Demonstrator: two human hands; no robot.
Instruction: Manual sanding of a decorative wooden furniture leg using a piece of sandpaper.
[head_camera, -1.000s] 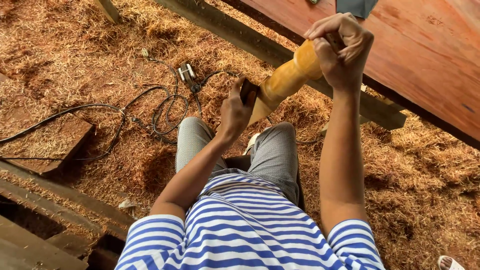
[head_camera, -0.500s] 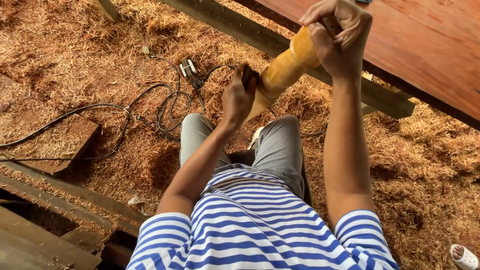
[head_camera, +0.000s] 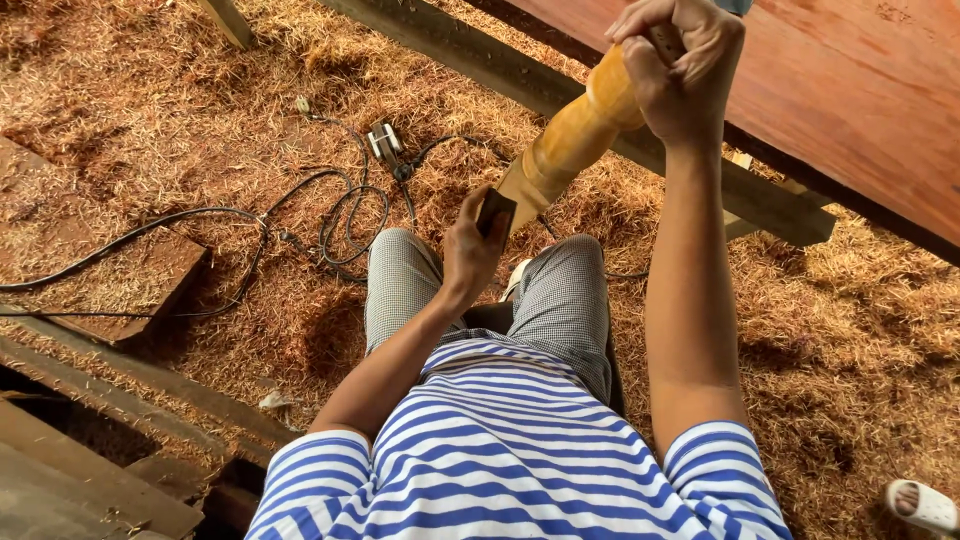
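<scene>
A turned, pale yellow wooden leg (head_camera: 575, 135) slants from upper right down to the middle of the head view. My right hand (head_camera: 680, 65) grips its upper end, arm stretched out. My left hand (head_camera: 475, 245) presses a small dark sanding block (head_camera: 494, 212) against the leg's square lower end. I sit on the ground in grey checked trousers and a blue-and-white striped shirt.
Wood shavings (head_camera: 130, 110) cover the ground. A black cable (head_camera: 300, 215) loops to a plug strip (head_camera: 385, 143) ahead of my knees. A broad reddish plank (head_camera: 860, 90) on a timber beam (head_camera: 480, 60) runs at upper right. Dark boards (head_camera: 90, 400) lie left; a white sandal (head_camera: 925, 505) lower right.
My left hand with the dark block has slid a little down the leg's lower end. My right hand keeps its grip, and the view has shifted slightly.
</scene>
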